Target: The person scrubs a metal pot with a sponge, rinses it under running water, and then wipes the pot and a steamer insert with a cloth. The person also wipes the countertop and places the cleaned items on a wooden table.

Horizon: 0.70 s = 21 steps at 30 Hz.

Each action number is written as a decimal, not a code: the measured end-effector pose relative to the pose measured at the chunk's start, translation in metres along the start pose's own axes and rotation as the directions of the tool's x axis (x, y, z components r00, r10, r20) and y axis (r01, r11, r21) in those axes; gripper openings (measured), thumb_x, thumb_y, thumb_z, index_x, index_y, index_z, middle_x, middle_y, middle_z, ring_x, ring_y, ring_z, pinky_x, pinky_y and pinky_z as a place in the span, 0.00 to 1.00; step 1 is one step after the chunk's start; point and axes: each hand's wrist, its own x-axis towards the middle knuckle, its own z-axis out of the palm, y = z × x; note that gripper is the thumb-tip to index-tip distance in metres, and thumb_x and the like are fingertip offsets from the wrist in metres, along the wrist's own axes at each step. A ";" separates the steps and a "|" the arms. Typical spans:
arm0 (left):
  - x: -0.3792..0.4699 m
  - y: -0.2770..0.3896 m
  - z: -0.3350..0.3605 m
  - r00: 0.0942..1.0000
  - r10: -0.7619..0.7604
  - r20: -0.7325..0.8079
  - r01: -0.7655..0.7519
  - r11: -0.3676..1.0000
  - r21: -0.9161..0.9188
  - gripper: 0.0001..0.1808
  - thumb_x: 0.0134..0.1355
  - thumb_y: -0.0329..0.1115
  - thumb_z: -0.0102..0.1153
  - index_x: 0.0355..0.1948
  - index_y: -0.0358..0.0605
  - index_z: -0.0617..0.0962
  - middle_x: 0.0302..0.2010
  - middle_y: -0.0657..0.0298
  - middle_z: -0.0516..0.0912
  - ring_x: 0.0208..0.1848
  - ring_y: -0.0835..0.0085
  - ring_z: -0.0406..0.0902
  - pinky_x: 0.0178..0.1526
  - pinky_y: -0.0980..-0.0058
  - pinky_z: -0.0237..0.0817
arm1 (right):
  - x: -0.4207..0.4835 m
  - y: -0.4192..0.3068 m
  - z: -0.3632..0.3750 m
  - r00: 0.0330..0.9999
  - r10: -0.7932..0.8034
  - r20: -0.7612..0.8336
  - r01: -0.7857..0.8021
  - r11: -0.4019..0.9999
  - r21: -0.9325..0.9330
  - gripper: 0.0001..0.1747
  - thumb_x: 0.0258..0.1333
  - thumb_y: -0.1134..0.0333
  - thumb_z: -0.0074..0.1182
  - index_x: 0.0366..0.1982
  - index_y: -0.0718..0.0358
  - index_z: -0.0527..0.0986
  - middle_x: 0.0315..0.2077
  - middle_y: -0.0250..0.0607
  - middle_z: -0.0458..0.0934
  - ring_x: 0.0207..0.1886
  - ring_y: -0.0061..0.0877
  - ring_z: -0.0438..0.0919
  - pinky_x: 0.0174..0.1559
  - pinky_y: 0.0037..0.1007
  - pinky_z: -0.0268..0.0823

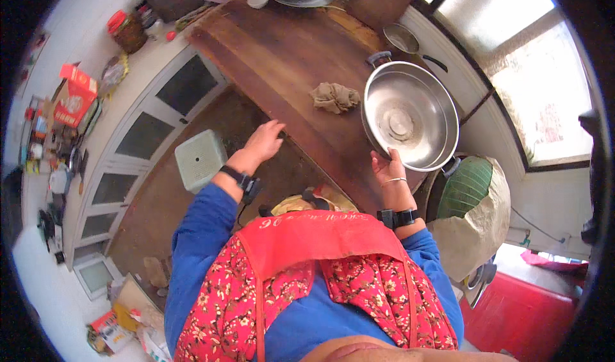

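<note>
My right hand [387, 166] grips the near rim of a wide stainless steel pan [411, 114], its fingers beneath and the thumb at the rim. The pan is tilted, its inside facing me, and has two dark-grip side handles; brownish marks show on its bottom. To its left a crumpled brown cloth [335, 97] lies on the wooden tabletop [288, 64]. My left hand [265, 141] is by the table's near edge, fingers loosely bent, next to a small dark object that I cannot identify; whether it touches it I cannot tell.
A small frying pan [401, 38] sits behind the steel pan, near the window. Bowls [258, 1] stand at the table's far end. A pale green plastic stool [200, 160] is on the floor at left. A green and beige covered bundle [473, 203] stands at right.
</note>
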 end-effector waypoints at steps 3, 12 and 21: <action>0.087 0.036 0.027 0.983 0.139 0.120 -0.144 0.989 0.040 0.29 0.57 0.32 0.60 0.62 0.47 0.72 0.68 0.49 0.63 0.66 0.46 0.64 0.66 0.58 0.61 | -0.006 -0.008 0.011 0.997 0.060 -0.055 -0.060 0.998 -0.010 0.18 0.63 0.58 0.53 0.49 0.60 0.70 0.36 0.48 0.82 0.34 0.33 0.83 0.28 0.27 0.75; 0.226 0.062 0.085 0.875 0.205 0.439 -0.365 0.875 0.319 0.31 0.63 0.42 0.56 0.68 0.73 0.67 0.75 0.59 0.52 0.72 0.43 0.52 0.67 0.48 0.58 | -0.016 -0.014 0.047 0.976 0.210 -0.059 -0.213 0.975 -0.060 0.21 0.63 0.49 0.54 0.50 0.54 0.69 0.38 0.46 0.83 0.30 0.25 0.80 0.25 0.23 0.72; 0.281 -0.032 0.084 0.853 0.435 0.288 -0.329 0.877 -0.349 0.19 0.50 0.31 0.65 0.45 0.49 0.79 0.44 0.56 0.82 0.48 0.56 0.80 0.51 0.63 0.70 | -0.022 0.010 0.105 0.985 0.146 0.094 -0.106 0.935 -0.338 0.35 0.61 0.56 0.58 0.65 0.60 0.61 0.49 0.45 0.78 0.43 0.26 0.79 0.43 0.27 0.74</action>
